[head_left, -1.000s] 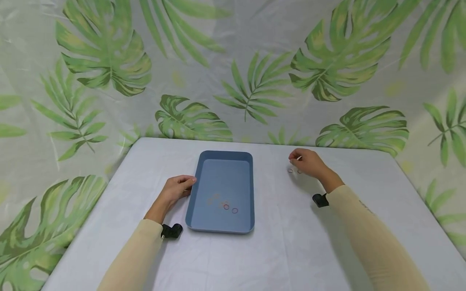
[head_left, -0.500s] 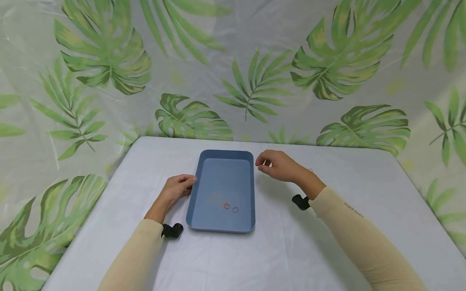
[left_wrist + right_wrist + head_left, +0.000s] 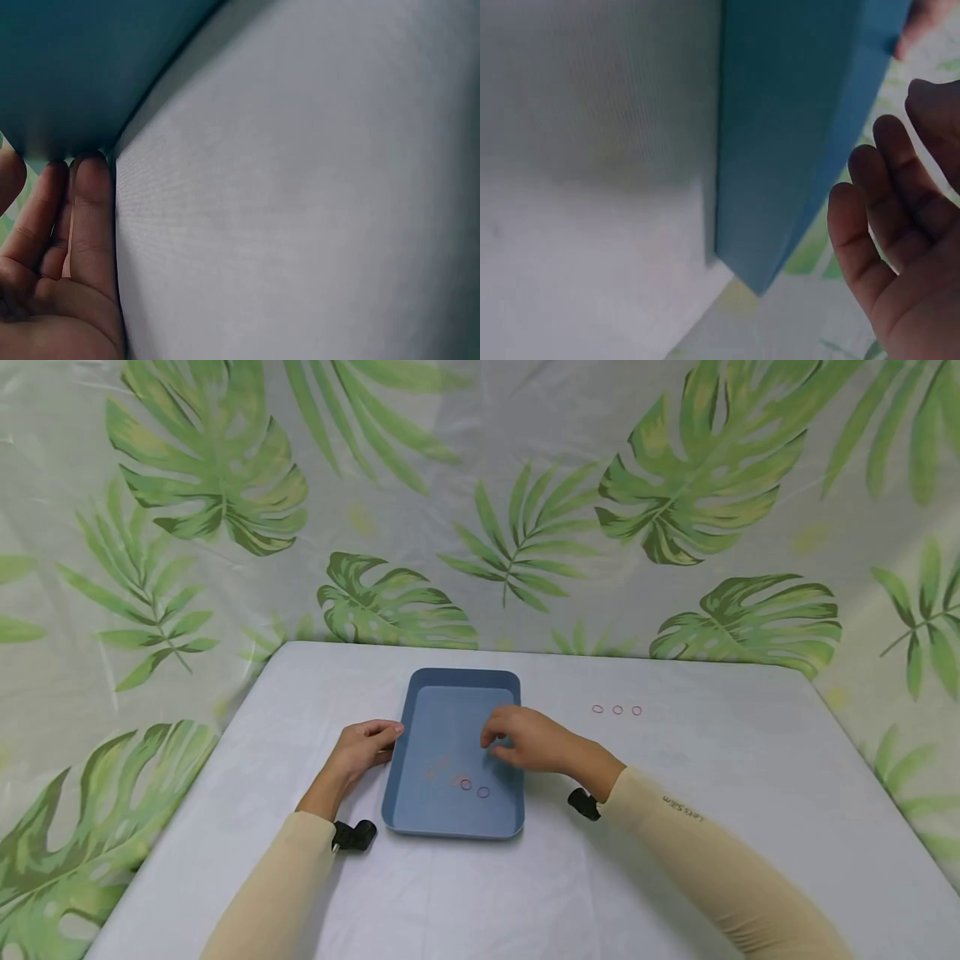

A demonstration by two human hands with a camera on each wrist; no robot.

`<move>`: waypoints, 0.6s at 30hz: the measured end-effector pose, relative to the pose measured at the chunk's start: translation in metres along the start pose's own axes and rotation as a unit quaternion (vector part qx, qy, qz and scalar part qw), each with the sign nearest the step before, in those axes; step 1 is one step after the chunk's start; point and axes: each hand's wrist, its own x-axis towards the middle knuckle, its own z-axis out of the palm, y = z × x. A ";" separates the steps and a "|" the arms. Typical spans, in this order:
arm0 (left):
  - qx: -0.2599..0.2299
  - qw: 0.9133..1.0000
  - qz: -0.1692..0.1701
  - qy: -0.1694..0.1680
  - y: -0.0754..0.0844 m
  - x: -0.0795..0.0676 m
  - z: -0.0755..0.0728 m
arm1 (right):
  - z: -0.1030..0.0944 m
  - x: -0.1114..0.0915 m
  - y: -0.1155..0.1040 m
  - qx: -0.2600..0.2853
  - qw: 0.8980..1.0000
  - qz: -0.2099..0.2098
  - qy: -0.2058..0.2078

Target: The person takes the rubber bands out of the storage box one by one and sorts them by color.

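Observation:
A blue rectangular tray [image 3: 453,814] lies on the white table in the head view. My left hand [image 3: 366,747] holds its left side, thumb at the rim and fingertips against the outer wall, as the left wrist view shows. Over the tray's right side hovers my right hand [image 3: 528,739], fingers loosely bent, thumb apart, nothing seen between them. Inside the tray lie a red rubber band [image 3: 467,785], a purplish rubber band [image 3: 483,792] and several faint orange rubber bands [image 3: 438,768]. The right wrist view shows my right fingers [image 3: 889,180] above the tray's wall.
Three reddish rubber bands [image 3: 617,710] lie in a row on the white tablecloth [image 3: 675,727], right of the tray. A leaf-patterned curtain [image 3: 525,527] hangs behind the table's far edge.
My right hand has travelled left from above the rubber bands on the table to over the tray, uncovering all three in the row. My left hand stays at the tray's side.

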 end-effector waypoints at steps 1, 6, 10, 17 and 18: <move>-0.001 1.000 0.001 -0.001 0.001 0.000 0.000 | 0.004 0.001 -0.001 -0.005 1.000 -0.005 -0.007; -0.001 1.000 0.002 -0.001 0.003 -0.001 0.002 | 0.017 0.002 -0.008 -0.044 0.998 -0.030 -0.028; -0.005 1.000 0.001 0.001 0.002 -0.001 0.002 | 0.025 0.002 -0.012 -0.076 0.996 -0.036 -0.038; -0.010 1.000 0.009 0.003 0.001 -0.001 0.001 | 0.038 0.000 -0.013 -0.074 0.995 -0.032 -0.056; -0.011 1.000 0.010 0.004 0.002 -0.001 0.001 | 0.039 0.000 -0.013 -0.074 0.995 -0.029 -0.058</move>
